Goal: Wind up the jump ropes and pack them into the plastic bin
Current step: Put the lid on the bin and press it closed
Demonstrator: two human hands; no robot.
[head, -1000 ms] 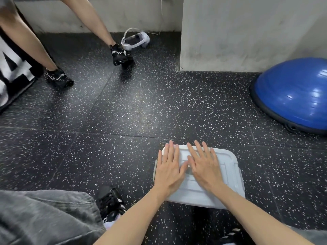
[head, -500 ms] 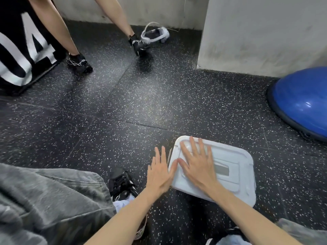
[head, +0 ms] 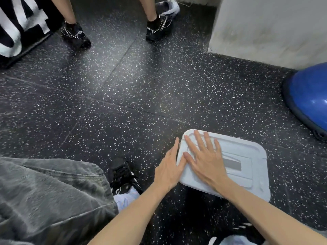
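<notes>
Since the earlier frames, the left hand (head: pixel 168 169) has slid off the flat white plastic lid (head: pixel 246 167) of the bin and now lies along the lid's left edge, fingers straight and close together, with only the thumb side touching the rim. The right hand (head: pixel 206 160) stays flat on the lid, fingers spread wide, and holds nothing. The view has also turned, so the bin now sits at the lower right of the frame on the black speckled rubber floor (head: pixel 132 96).

No jump rope is visible; I judge that the ropes are already inside and the closed lid hides them. The long axis of the lid runs from upper left toward lower right, away from the left hand, so the right hand is the nearer one for pressing the far end.

A blue dome-shaped balance trainer (head: pixel 307 101) lies at the right edge. Another person's black shoes (head: pixel 76 35) stand at the upper left.
</notes>
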